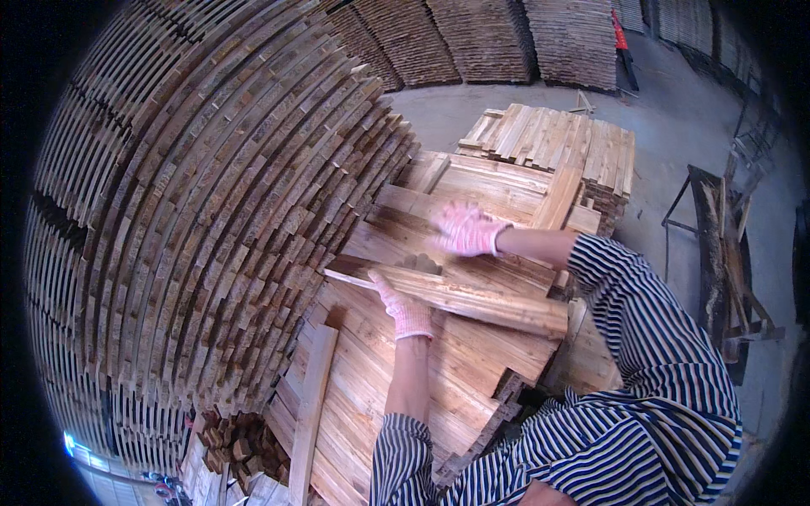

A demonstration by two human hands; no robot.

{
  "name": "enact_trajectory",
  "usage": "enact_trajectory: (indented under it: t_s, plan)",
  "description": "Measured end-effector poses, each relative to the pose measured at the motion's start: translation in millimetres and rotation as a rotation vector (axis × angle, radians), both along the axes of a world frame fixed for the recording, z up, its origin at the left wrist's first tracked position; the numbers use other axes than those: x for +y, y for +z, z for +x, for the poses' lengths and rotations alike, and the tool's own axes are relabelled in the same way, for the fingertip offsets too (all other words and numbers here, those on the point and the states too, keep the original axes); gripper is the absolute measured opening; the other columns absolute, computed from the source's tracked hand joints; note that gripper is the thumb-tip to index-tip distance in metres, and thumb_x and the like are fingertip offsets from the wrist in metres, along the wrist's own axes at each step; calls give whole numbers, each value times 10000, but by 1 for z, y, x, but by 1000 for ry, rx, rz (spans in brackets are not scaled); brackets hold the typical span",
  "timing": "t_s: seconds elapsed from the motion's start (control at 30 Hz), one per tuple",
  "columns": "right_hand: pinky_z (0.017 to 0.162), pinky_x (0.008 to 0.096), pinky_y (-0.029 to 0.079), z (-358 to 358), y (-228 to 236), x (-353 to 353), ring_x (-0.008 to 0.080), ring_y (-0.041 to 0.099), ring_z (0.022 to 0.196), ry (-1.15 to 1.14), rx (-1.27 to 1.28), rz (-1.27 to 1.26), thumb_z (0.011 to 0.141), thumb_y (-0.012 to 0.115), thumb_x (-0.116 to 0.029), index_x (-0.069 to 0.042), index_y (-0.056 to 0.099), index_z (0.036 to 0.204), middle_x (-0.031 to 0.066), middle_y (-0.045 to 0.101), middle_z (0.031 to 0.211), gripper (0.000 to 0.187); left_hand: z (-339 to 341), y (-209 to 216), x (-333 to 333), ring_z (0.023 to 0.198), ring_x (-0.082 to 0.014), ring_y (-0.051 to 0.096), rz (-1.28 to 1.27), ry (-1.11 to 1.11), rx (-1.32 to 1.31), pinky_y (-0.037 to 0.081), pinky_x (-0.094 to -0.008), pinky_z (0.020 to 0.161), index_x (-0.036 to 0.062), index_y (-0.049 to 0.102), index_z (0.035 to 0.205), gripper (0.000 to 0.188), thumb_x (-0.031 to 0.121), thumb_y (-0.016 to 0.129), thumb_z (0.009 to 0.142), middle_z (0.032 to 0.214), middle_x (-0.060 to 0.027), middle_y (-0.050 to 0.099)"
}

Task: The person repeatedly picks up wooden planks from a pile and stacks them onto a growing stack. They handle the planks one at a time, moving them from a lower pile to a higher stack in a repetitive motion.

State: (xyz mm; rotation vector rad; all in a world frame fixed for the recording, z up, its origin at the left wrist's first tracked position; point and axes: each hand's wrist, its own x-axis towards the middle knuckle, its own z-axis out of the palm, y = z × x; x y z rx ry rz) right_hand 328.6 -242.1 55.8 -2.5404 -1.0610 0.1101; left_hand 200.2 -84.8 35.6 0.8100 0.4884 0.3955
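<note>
My left hand [405, 309], in a pink and white knit glove, is closed on the near edge of a wooden plank [498, 305]. The plank lies slantwise over a broad stack of light boards [380, 354], one edge tilted up. Beyond it, my right hand [468, 229], gloved alike, hovers over the boards. Its fingers are smeared by motion, so their grip cannot be made out. A darker flat board [401, 201] lies just past that hand.
A tall wall of stacked slats [211, 202] rises close on the left. Another board pile [607, 156] stands beyond, with a plank [560, 196] bridging toward it. A metal trough on legs [717, 244] is at the right. Short offcuts [240, 447] fill a container at lower left.
</note>
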Motion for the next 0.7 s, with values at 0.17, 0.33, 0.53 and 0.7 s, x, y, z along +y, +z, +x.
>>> enact_trajectory:
  t_s: [0.17, 0.33, 0.53, 0.7]
  plan:
    - [1136, 402, 415, -77, 66, -50, 345, 522, 1361, 112, 305, 27, 895, 519, -698, -154, 393, 1563, 202, 498, 1510, 871, 14, 49, -49, 1387, -358, 405, -97, -72, 116, 354, -504, 1173, 80, 343, 1512, 953, 800, 474, 900, 1521, -204, 401]
    - [1026, 451, 488, 3, 47, -92, 368, 610, 1227, -125, 86, 219, 839, 644, -521, -109, 462, 1512, 233, 621, 1347, 810, 16, -7, -52, 1544, -427, 159, 1905, -483, 295, 110, -523, 1253, -39, 233, 1576, 1171, 790, 585, 827, 1623, -307, 244]
    - [1013, 538, 467, 75, -7, -59, 409, 575, 1239, -175, 84, -28, 987, 498, -525, -174, 499, 1473, 244, 592, 1321, 600, 8, 10, -56, 1545, -439, 145, 2064, -604, 337, 73, -550, 1253, -43, 258, 1569, 1156, 783, 572, 824, 1627, -297, 242]
    - [1074, 521, 419, 80, -38, -45, 407, 535, 1285, -188, -149, -19, 984, 486, -464, -165, 537, 1435, 239, 593, 1336, 544, -17, 4, -25, 1548, -423, 151, 1853, -515, 279, 44, -535, 1259, 26, 261, 1593, 1126, 739, 632, 805, 1645, -264, 230]
